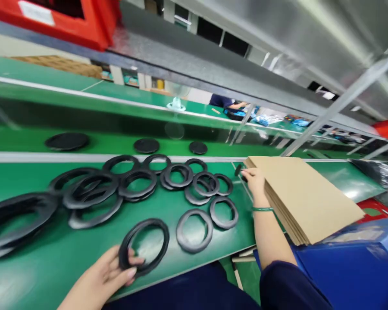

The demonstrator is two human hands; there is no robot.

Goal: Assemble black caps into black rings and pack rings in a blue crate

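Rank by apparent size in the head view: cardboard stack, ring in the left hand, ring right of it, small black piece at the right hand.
1. cardboard stack
2. ring in the left hand
3. ring right of it, a little smaller, though nearness to the camera makes this unsure
4. small black piece at the right hand

Green workbench [194,267], steel shelf [213,64] overhead — bright

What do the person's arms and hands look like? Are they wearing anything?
Both hands are bare, no gloves. The right hand has a thin green bangle around its wrist, and a dark navy sleeve is pushed up near the elbow, leaving the forearm uncovered. The left hand shows no ring or band; its sleeve is out of view.
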